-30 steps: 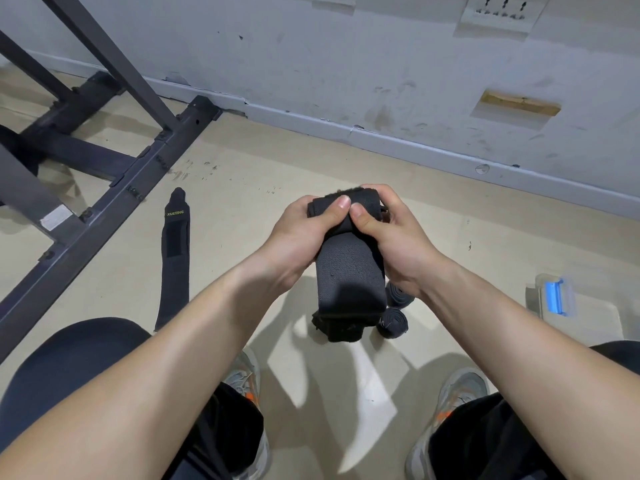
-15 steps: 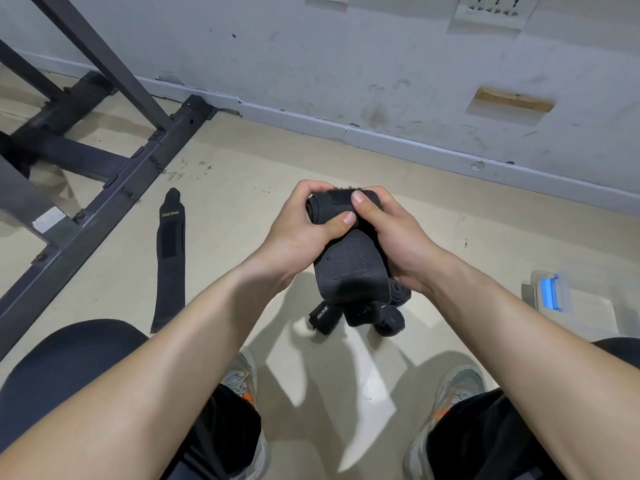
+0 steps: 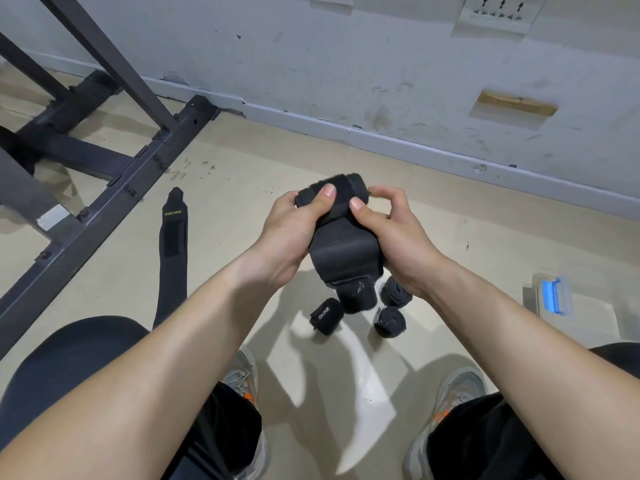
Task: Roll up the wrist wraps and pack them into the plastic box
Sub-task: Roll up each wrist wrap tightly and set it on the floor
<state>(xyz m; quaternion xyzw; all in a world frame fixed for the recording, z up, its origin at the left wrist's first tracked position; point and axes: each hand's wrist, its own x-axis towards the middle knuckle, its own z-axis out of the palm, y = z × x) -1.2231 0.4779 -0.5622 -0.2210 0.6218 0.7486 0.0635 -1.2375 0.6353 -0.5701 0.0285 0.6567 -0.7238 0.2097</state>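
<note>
My left hand (image 3: 291, 233) and right hand (image 3: 393, 233) curl round the wrist wrap (image 3: 344, 252), thumbs pinching its rolled top, held well left of the plastic box (image 3: 553, 299). I judge rolling is midway; next, wind the hanging tail tight.

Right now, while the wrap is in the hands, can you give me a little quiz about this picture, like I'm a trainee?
1. True or false: the left hand and the right hand both grip the black wrist wrap.
2. How many rolled wraps show on the floor below the hands? A two, B three, C five.
3. Fill in: the unrolled wrap lies flat on the person's ____ side, while the plastic box stands on the right.
Key: 1 true; 2 B; 3 left.
</note>
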